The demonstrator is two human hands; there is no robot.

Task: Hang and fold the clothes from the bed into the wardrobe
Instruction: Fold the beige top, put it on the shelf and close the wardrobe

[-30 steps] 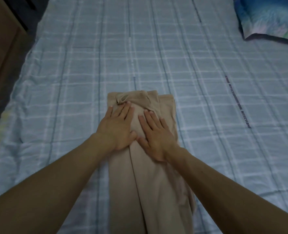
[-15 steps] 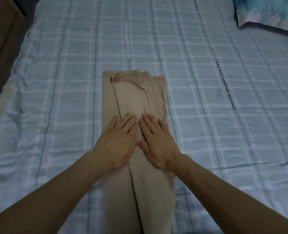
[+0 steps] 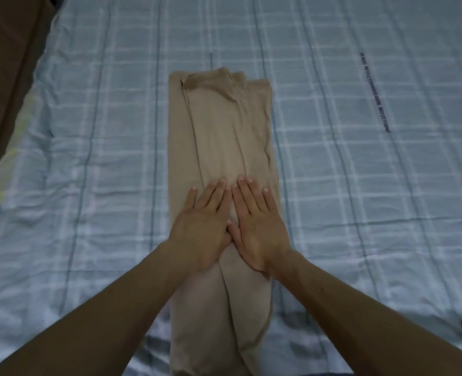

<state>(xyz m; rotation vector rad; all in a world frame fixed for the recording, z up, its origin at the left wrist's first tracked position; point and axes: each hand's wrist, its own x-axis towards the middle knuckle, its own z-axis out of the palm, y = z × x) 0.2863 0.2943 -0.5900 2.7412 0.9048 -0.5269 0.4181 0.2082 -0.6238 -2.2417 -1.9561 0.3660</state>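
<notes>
A beige garment (image 3: pixel 224 126), folded lengthwise into a long narrow strip, lies flat on the bed and runs from the middle of the view down to the bottom edge. My left hand (image 3: pixel 201 226) and my right hand (image 3: pixel 257 226) rest palm-down side by side on its middle, fingers spread slightly and pointing away from me, thumbs touching. Neither hand grips the cloth. The garment's far end with its waistband or collar seam is uncovered. Its near end passes under my forearms.
The bed is covered by a light blue checked sheet (image 3: pixel 360 185), wrinkled at the left. A dark wooden edge (image 3: pixel 4 63) runs along the bed's left side.
Both hands have slid along the garment toward me, from near its far end to its middle, flat on the cloth. The view has tilted down; the pillow at top right has left view.
</notes>
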